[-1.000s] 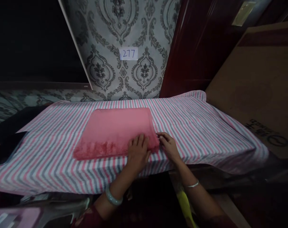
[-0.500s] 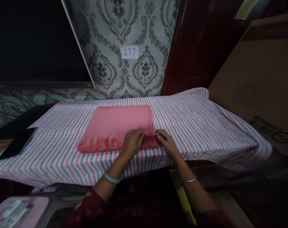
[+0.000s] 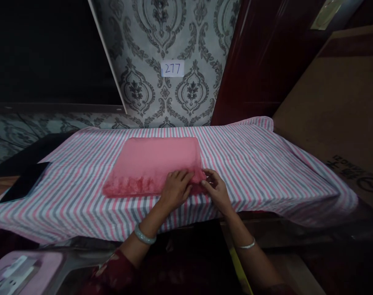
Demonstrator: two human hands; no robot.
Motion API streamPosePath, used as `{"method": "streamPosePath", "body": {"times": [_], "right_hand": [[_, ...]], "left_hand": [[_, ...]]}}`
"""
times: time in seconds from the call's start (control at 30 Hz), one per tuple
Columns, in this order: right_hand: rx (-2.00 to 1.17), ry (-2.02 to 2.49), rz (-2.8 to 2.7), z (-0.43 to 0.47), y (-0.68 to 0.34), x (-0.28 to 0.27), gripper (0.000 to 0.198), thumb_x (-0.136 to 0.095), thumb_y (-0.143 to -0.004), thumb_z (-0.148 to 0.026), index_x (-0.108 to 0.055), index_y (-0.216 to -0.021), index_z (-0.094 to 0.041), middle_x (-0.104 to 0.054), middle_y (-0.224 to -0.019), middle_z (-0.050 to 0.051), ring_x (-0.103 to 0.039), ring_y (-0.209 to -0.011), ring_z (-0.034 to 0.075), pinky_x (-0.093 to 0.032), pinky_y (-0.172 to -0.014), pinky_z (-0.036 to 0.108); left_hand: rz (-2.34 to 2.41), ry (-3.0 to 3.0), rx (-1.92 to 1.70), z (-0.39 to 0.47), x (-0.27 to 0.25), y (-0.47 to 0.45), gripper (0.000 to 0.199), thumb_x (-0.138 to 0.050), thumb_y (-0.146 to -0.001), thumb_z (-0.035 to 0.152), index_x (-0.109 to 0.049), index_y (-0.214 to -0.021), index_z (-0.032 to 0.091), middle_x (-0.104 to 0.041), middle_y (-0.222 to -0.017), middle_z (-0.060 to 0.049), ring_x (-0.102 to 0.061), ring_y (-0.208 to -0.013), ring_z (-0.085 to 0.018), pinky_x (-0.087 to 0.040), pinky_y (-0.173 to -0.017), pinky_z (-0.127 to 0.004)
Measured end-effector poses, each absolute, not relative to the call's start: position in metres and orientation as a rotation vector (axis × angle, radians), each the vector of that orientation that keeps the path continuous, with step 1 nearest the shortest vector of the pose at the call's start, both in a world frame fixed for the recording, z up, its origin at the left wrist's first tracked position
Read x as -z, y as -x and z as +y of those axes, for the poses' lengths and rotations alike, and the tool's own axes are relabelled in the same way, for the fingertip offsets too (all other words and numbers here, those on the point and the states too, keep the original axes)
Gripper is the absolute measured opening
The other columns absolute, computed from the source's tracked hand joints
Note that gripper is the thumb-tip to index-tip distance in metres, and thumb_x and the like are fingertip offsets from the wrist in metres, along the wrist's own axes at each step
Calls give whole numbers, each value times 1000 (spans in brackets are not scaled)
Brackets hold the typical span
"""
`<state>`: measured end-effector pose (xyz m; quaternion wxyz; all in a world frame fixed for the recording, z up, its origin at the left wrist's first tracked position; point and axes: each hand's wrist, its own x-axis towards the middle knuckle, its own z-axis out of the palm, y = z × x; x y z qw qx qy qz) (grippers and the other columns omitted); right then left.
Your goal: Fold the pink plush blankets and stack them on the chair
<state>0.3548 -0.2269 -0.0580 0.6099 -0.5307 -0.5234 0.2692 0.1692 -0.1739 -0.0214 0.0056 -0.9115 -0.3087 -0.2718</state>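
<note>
A flat, rectangular pink plush cushion (image 3: 152,157) lies on a striped cloth, its pile ruffled and darker along the front. Near its front right corner, my left hand (image 3: 176,189) rests on top, with fingers and thumb closed on the plush. My right hand (image 3: 217,189) is at the cushion's right end, its fingers bent and its thumb against the edge. Between the two hands the plush is bunched up. What exactly the right fingertips pinch is too small to make out.
Pink, white and grey striped cloth (image 3: 251,159) covers the table. A dark flat tablet-like object (image 3: 25,182) lies at the left. Behind stands a large dark screen (image 3: 51,53); a big cardboard box (image 3: 337,106) is at the right. A card marked 277 (image 3: 172,68) hangs on the wall.
My left fingers have shifted slightly and lie further over the plush at the corner. My right fingers have parted a little at the edge. The whole view has moved slightly.
</note>
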Motion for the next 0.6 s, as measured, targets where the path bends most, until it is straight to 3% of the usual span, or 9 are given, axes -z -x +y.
{"method": "streamPosePath", "body": {"times": [0.23, 0.43, 0.6], "right_hand": [[-490, 1434, -1159, -230, -343, 57, 58, -69, -80, -55, -55, -126, -23, -62, -94, 2, -53, -62, 13, -48, -59, 28], [-436, 1425, -1080, -222, -337, 64, 46, -61, -84, -52, -58, -118, -20, -63, -84, 2, -59, -69, 17, -49, -64, 30], [-465, 1393, -1047, -230, -337, 67, 49, -60, -87, -48, -57, -127, -20, -62, -84, 1, -58, -68, 17, -47, -61, 29]], "left_hand": [[-948, 2772, 817, -180, 36, -173, 46, -57, -91, 20, -58, -137, 23, -61, -137, -12, -54, -121, -29, -44, -98, -47], [-901, 2804, 761, -186, 29, -167, 45, -55, -91, 20, -58, -137, 23, -60, -141, -12, -54, -125, -28, -44, -101, -47], [-1206, 2637, 811, -174, 3, -103, 34, -43, -98, 21, -65, -125, 23, -67, -129, -11, -57, -125, -27, -28, -115, -58]]}}
